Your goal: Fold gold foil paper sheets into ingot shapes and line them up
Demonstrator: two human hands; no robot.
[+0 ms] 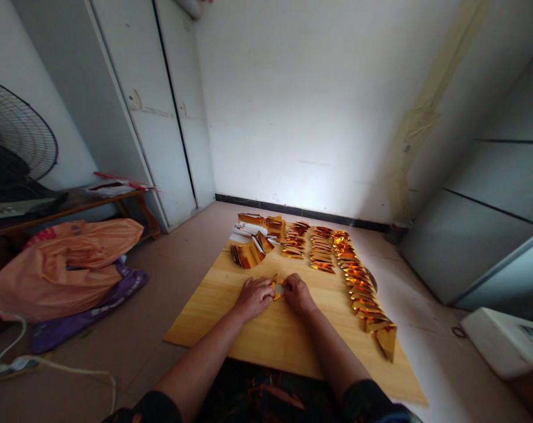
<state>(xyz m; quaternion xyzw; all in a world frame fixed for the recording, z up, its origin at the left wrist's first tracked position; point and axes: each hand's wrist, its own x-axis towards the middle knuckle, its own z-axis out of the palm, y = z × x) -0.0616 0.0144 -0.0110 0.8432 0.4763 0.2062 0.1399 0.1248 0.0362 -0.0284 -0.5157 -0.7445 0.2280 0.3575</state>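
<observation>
Between my hands lies a small sheet of gold foil paper (pixel 278 288), partly folded, its pale underside showing in the middle. My left hand (pixel 254 298) presses and grips its left edge, fingers closed over it. At the opposite edge, my right hand (pixel 298 294) pinches the paper with bent fingers. Both hands rest low over the wooden board (pixel 266 338). Just beyond my left hand is a curved stack of loose gold foil sheets (pixel 250 254). Folded gold foil pieces stand in rows farther right, including a long row (pixel 356 282) along the right edge.
More gold sheets (pixel 252 220) and a white roll (pixel 251 230) are at the board's far left corner. A bench with a fan (pixel 19 135), an orange bag (pixel 67 264) and a cable (pixel 67 367) are left. A white box (pixel 506 341) sits right.
</observation>
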